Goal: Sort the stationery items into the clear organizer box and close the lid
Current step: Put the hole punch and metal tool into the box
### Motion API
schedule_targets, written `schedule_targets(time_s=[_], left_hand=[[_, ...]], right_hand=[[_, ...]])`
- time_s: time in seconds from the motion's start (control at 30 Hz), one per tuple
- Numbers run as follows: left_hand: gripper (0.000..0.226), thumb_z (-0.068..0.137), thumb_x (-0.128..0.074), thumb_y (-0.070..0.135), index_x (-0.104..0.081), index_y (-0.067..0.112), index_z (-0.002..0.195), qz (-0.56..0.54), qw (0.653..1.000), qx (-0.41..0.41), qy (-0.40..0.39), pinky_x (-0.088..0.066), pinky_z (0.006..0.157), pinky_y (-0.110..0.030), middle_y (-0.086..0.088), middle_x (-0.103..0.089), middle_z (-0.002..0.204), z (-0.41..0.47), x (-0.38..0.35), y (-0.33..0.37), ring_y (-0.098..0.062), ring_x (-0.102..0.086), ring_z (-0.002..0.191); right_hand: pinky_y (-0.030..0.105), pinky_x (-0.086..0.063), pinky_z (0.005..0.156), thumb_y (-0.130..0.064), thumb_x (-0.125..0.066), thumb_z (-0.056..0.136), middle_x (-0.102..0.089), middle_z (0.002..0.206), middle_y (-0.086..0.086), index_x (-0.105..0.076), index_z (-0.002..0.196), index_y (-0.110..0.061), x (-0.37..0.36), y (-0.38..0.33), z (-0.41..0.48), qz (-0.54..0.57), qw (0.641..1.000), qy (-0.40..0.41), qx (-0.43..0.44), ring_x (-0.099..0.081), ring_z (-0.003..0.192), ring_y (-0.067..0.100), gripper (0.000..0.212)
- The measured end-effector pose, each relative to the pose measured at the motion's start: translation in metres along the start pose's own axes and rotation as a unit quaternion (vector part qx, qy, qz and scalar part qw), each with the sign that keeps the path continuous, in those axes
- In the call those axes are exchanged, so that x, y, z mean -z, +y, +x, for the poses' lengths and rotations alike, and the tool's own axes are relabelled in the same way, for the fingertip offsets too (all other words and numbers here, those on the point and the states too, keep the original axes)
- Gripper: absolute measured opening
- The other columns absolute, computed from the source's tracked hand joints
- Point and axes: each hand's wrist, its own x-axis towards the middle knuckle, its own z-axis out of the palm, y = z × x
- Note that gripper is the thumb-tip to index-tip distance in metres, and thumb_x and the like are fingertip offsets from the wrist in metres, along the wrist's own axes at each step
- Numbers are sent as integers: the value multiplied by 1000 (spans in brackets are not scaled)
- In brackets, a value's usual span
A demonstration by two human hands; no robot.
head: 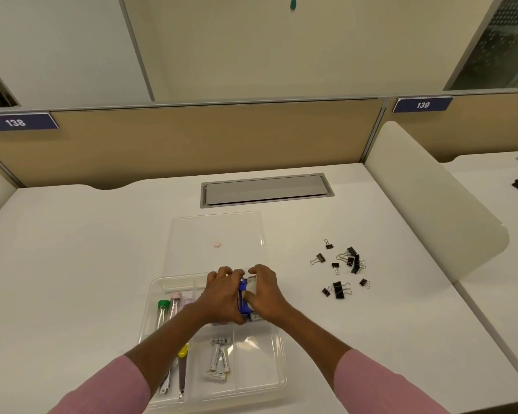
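In the lower middle of the frame a clear organizer box [281, 380] lies open on a white desk [72, 264], and its clear lid [192, 231] lies flat just above it in the picture, with a small pink round dot [216, 244] on its surface. Both hands meet over the upper right compartment of the box: the left hand [222, 297] and the right hand [265, 292] each curl their fingers around a blue and white packet [245, 300], pressing it between them; what the packet contains cannot be told. Both forearms come up from the bottom edge in pink sleeves [102, 392]. In the long left compartment lie markers, one with a green cap [163, 304], one with a pale pink cap [176, 295] and, lower down, one with a yellow cap [183, 350]; the left forearm crosses over them. The lower middle compartment holds several white batteries [220, 361]. The lower right compartment shows only reflections. To the right of the box, well apart from it, a loose scatter of black binder clips [346, 265] lies on the desk. A grey cable hatch [266, 191] is set into the desk above the lid, and dividers at the back carry number plates 138 [16, 122] and 139 [422, 105].
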Motion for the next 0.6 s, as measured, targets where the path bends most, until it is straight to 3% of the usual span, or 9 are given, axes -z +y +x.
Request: schedule_targets(time_s=[0.13, 0.2, 0.27, 0.37, 0.43, 0.5, 0.53, 0.6], left_hand=[[84, 50, -75, 60, -46, 21, 119, 11, 1000, 2, 0, -26, 90, -30, 6, -55, 107, 4, -2, 1, -14, -38, 104], [76, 49, -75, 61, -49, 24, 110, 8, 1000, 7, -3, -29, 88, -32, 8, -56, 99, 5, -5, -1, -14, -38, 97], [74, 49, -74, 60, -48, 26, 109, -3, 1000, 17, -7, -31, 88, -33, 9, -56, 98, 7, -10, -4, -14, -38, 96], [75, 50, -74, 59, -48, 26, 112, -11, 999, 25, -18, -31, 88, -35, 8, -55, 101, 9, -15, -6, -14, -38, 98], [74, 50, -74, 59, -50, 25, 111, -8, 999, 26, -24, -31, 88, -36, 7, -57, 101, 9, -14, -6, -15, -39, 99], [70, 51, -72, 59, -52, 25, 108, -1, 999, 24, -21, -31, 85, -35, 8, -58, 98, 8, -13, -5, -15, -39, 97], [68, 52, -71, 60, -52, 26, 108, 1, 1000, 22, -20, -31, 85, -35, 9, -59, 97, 8, -13, -5, -15, -39, 96], [67, 55, -72, 61, -53, 27, 109, 0, 1000, 17, -17, -31, 85, -34, 10, -60, 99, 7, -13, -5, -14, -40, 98]], right_hand=[[22, -34, 105, -7, -60, 83, -38, 134, 9, -37, 130, -7, -8, 5, -5, -20, 999, 20, 24, -38, 124, 20, 51], [28, -35, 107, -5, -55, 84, -40, 129, 12, -41, 127, -4, -11, 1, -6, -36, 999, 23, 24, -39, 123, 23, 45], [38, -32, 110, -2, -49, 87, -42, 130, 19, -42, 129, 1, -12, -3, -6, -74, 996, 24, 32, -38, 126, 31, 42], [40, -32, 108, -3, -45, 90, -40, 135, 22, -39, 130, 2, -14, 2, -3, -137, 989, 27, 56, -38, 127, 35, 41], [42, -41, 101, -14, -43, 93, -46, 125, 17, -52, 116, -15, -16, 5, -1, -130, 989, 15, 64, -48, 115, 31, 25], [43, -49, 84, -35, -36, 90, -47, 99, 8, -54, 77, -34, -22, 17, 7, -112, 990, 45, 75, -53, 87, 21, 22], [42, -48, 77, -42, -33, 85, -44, 90, 5, -50, 66, -34, -27, 26, 13, -97, 991, 46, 76, -49, 77, 18, 27], [43, -50, 75, -46, -32, 81, -45, 87, 6, -51, 63, -33, -35, 43, 16, -48, 995, 33, 76, -49, 75, 17, 29]])
